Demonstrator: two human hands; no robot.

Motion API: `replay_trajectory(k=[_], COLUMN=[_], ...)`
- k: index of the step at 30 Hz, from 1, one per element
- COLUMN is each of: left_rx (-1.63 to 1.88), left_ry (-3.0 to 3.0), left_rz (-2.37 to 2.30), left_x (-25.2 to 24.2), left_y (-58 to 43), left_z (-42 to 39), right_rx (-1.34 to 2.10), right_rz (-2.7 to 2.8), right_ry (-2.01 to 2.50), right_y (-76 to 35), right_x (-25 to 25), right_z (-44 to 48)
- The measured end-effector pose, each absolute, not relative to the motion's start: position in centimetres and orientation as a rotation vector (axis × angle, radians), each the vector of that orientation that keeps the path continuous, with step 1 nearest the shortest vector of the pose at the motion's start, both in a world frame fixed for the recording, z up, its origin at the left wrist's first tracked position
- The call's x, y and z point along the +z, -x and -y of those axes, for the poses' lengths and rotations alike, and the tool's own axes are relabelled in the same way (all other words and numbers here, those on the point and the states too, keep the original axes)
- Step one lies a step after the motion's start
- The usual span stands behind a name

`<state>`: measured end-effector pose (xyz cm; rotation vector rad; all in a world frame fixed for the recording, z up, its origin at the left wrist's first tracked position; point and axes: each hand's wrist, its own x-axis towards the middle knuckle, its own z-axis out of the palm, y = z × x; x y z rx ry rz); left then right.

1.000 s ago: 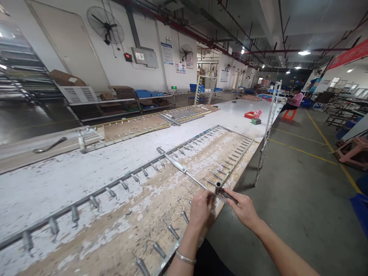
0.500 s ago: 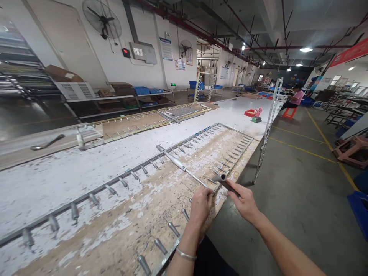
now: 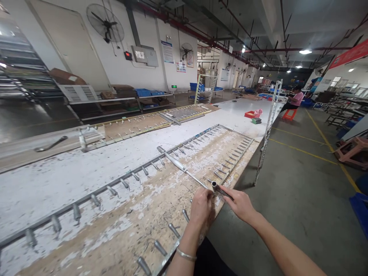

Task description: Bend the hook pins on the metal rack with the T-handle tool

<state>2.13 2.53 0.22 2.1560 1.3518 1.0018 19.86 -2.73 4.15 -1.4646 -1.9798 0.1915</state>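
My left hand [image 3: 201, 207] is closed round the near end of a long thin metal rod [image 3: 179, 166] that lies across the worn workbench [image 3: 57, 184], its far end resting on the far rail of pegs [image 3: 126, 180]. My right hand [image 3: 240, 205] grips a short dark metal tube [image 3: 220, 188] and holds its open end right at the rod's near end, over the near rail of pegs [image 3: 169, 230] at the bench edge.
The bench runs far ahead, with a red tray [image 3: 250, 114] on it. A tall perforated metal upright [image 3: 268, 126] stands by the bench's right edge. Concrete floor lies to the right. A seated person [image 3: 294, 100] works in the distance. Shelving [image 3: 115, 101] lines the left wall.
My right hand lifted the short tube a little away from the rod half a second ago and has now brought it back down against the rod's near end. My left hand has stayed put.
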Motion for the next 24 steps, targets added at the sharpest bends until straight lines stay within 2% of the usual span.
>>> replay_trajectory(k=[6, 11, 15, 19, 24], left_rx=[0.994, 0.994, 0.903, 0.812, 0.721], left_ry=[-2.215, -2.156, -2.153, -2.083, -2.196], left_rz=[-1.355, -1.404, -1.458, -1.659, -1.763], left_x=[0.2, 0.1, -0.1, 0.4, 2.9], left_y=[-2.1, -2.3, -2.8, -2.8, 1.2], left_z=[-2.5, -2.2, -1.7, -1.3, 2.3], right_rx=[0.146, 0.295, 0.425, 0.756, 0.967], right_rz=[1.781, 1.883, 1.417, 0.900, 0.641], right_ry=[1.327, 1.424, 1.392, 1.388, 1.473], right_y=[-19.9, -20.0, -19.9, -20.3, -23.1], right_x=[3.7, 2.3, 1.0, 0.1, -2.4], right_z=[2.7, 2.6, 2.5, 3.0, 5.2])
